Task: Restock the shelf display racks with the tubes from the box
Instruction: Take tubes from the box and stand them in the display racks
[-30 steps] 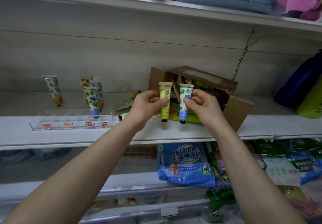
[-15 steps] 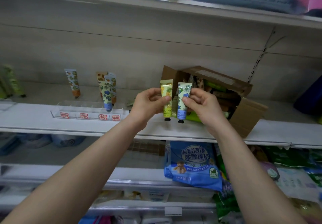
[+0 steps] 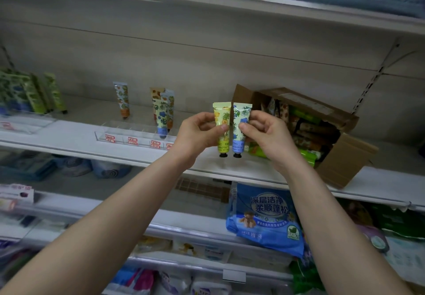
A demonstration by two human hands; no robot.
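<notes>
The box (image 3: pixel 340 168) is lying on its side on the white shelf (image 3: pixel 69 138), with its mouth facing left and its flaps hanging open. Many tubes (image 3: pixel 308 131) are lying piled inside it, and a few green ones (image 3: pixel 305 158) are poking out at its mouth.

Just left of the box's mouth, both hands are holding one tube each in the air, upright with the black caps pointing down. The left hand (image 3: pixel 197 134) is pinching the yellow tube (image 3: pixel 222 116) between thumb and curled fingers, on the side farther from the box. The right hand (image 3: pixel 264 138) is pinching the blue tube (image 3: pixel 241 114) the same way, on the side nearer the box. The two tubes are sitting side by side, edge to edge; whether they are actually touching I cannot tell.

Farther left of the box, a clear rack (image 3: pixel 135 135) with red labels along its front is sitting on the same shelf. An orange-patterned tube (image 3: pixel 122 99) is standing cap down at its far end from the box, and a small cluster with a blue-flowered tube (image 3: pixel 162 117) in front is standing at the end nearer the box. Well beyond that, still left of the box, a bunch of green tubes (image 3: pixel 34 92) is standing together. Below the box, on the next shelf down, a blue bag (image 3: pixel 269 219) is leaning forward.
</notes>
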